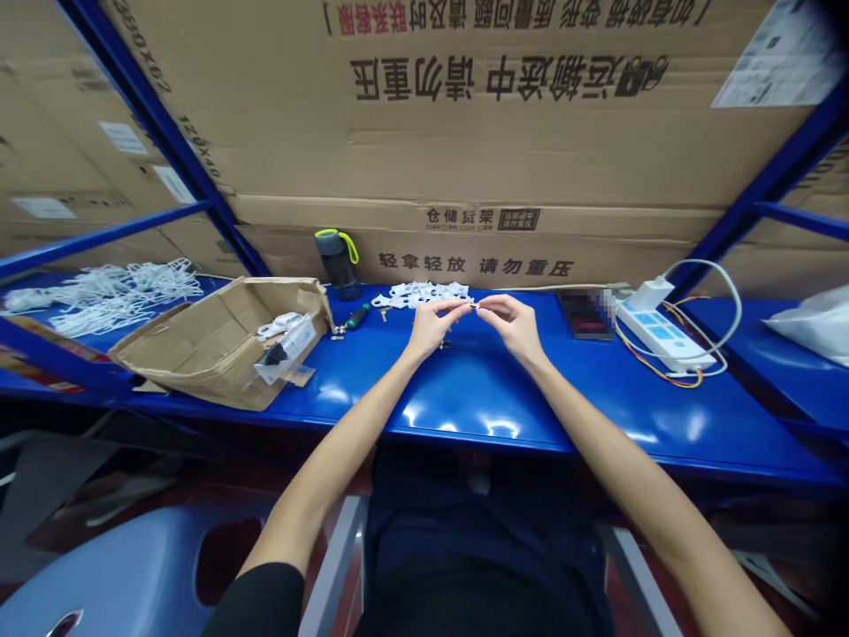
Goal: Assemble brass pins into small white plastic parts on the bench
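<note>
Above the blue shelf top (478,389), my left hand (434,326) and my right hand (512,324) meet fingertip to fingertip. Both are closed in a pinch around something small between them, too tiny to name. Just behind my hands lie several flat white plastic pieces (417,294) with holes. A screwdriver (359,316) with a green and black handle rests left of my left hand. Small brass-coloured parts (338,333) are by its tip, and another small part (444,345) sits below my left hand.
An open cardboard box (199,354) stands at left, holding white items. Behind the screwdriver is a dark bottle (338,265) with a yellow-green strap. A power strip (663,332) with looping cables lies at right, beside a dark blurred object (585,316). White cords (126,292) lie far left.
</note>
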A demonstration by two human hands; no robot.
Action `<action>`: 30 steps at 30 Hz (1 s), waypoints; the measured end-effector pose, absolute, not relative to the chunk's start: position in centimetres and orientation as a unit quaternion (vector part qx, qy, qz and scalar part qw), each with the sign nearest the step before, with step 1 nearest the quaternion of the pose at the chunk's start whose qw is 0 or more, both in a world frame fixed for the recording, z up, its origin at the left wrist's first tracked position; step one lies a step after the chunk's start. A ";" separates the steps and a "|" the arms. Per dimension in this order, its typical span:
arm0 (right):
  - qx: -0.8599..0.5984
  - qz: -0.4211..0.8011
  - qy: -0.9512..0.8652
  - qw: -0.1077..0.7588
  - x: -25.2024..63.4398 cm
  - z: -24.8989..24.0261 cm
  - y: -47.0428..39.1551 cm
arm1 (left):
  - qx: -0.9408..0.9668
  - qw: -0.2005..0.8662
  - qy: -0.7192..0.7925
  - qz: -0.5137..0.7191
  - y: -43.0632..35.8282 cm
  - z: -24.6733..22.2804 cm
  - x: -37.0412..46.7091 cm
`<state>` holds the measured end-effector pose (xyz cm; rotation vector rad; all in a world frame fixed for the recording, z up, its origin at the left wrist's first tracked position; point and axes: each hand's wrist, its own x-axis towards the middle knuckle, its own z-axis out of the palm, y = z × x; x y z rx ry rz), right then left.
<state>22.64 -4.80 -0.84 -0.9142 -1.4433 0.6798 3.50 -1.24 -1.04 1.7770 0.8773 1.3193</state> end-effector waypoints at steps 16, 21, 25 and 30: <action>-0.416 0.282 -0.620 0.602 23.0 -1.5 -4.2 | 0.697 0.376 0.341 0.506 -1.3 -1.0 3.5; -0.412 0.276 -0.628 0.600 23.1 -1.6 -4.2 | 0.699 0.373 0.336 0.509 -1.1 -1.2 3.5; -0.417 0.273 -0.623 0.603 23.0 -1.6 -4.3 | 0.709 0.361 0.321 0.514 -0.8 -1.5 3.5; -0.418 0.261 -0.634 0.596 22.9 -1.5 -4.4 | 0.723 0.340 0.315 0.512 -0.9 -1.4 3.4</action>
